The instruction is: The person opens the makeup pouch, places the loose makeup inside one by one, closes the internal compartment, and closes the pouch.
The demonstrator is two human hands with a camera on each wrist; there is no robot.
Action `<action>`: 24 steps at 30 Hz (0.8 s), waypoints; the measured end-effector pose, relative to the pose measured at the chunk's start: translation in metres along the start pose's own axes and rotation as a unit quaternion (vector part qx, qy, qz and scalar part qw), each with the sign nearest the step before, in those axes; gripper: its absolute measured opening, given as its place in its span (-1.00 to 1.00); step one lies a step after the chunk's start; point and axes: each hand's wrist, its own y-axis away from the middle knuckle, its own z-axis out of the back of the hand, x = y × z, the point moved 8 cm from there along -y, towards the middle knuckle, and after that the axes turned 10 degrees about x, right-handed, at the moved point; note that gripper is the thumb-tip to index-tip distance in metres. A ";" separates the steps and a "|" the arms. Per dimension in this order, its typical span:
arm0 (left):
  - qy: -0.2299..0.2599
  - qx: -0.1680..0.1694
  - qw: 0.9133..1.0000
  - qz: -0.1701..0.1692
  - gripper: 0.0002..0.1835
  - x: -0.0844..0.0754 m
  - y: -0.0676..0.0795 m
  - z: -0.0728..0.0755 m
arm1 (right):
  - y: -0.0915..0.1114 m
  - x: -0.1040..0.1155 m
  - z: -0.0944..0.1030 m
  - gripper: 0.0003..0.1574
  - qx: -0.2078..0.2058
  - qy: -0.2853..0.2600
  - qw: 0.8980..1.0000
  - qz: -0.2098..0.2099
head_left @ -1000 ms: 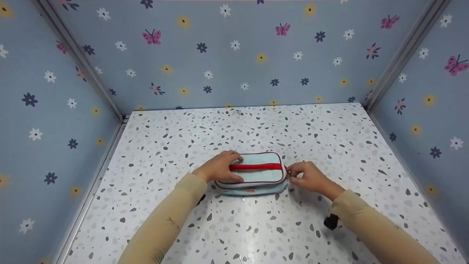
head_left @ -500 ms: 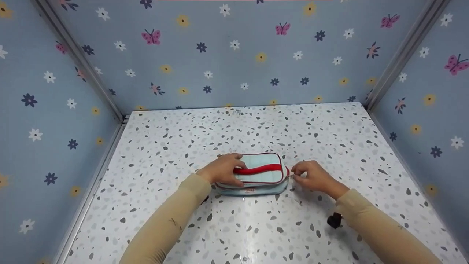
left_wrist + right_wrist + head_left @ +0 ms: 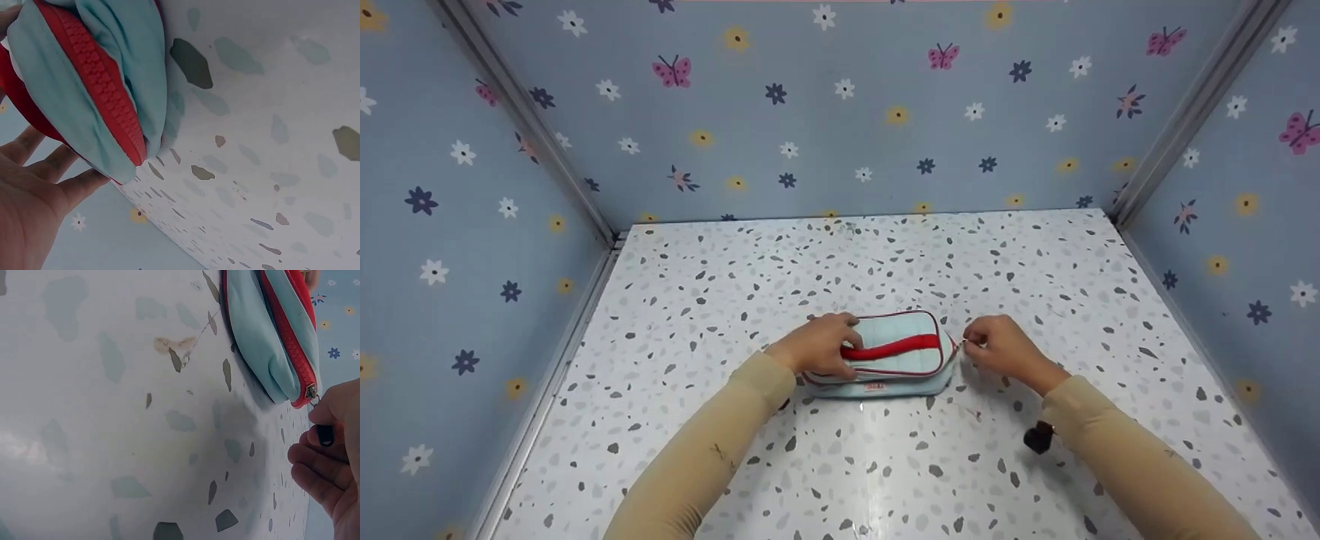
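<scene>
A light blue zip pouch (image 3: 894,326) with red piping lies on the speckled tabletop. My left hand (image 3: 817,345) grips its left end from above, thumb on the near side and fingers over the top by the red strap handle (image 3: 896,348), which bows upward. The left wrist view shows chunky red zipper teeth (image 3: 93,62) meshed along the side at that end. At the right end, my right hand (image 3: 1001,346) pinches the dark zipper pull (image 3: 325,435) between thumb and index finger. The metal slider (image 3: 311,391) sits at the pouch's right corner, which is drawn out toward that hand.
The speckled tabletop (image 3: 735,277) is bounded by flowered blue panels at the back (image 3: 840,112) and both sides, joined by grey metal corner rails (image 3: 1192,105). A small black object (image 3: 1039,437) shows beside the right cuff.
My right hand has moved a little right and away with the zipper pull, drawing out the pouch's right corner. The left hand has shifted slightly right, and the strap now bows up.
</scene>
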 end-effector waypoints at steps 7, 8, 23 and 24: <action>-0.012 0.012 1.000 0.015 -0.59 -0.003 -0.003 0.001 | -0.010 -0.005 0.007 -0.73 -0.016 0.016 0.998 -0.050; -0.010 0.012 1.000 0.017 -0.60 -0.003 -0.003 0.001 | -0.012 -0.006 0.007 -0.71 -0.019 0.018 0.998 -0.055; 0.007 -0.001 1.000 -0.002 -0.65 0.000 0.001 0.001 | -0.045 -0.012 0.002 -0.79 0.009 0.027 0.996 -0.083; 0.009 -0.003 1.000 -0.004 -0.65 0.000 0.002 0.001 | -0.047 -0.011 0.002 -0.79 0.008 0.028 0.996 -0.079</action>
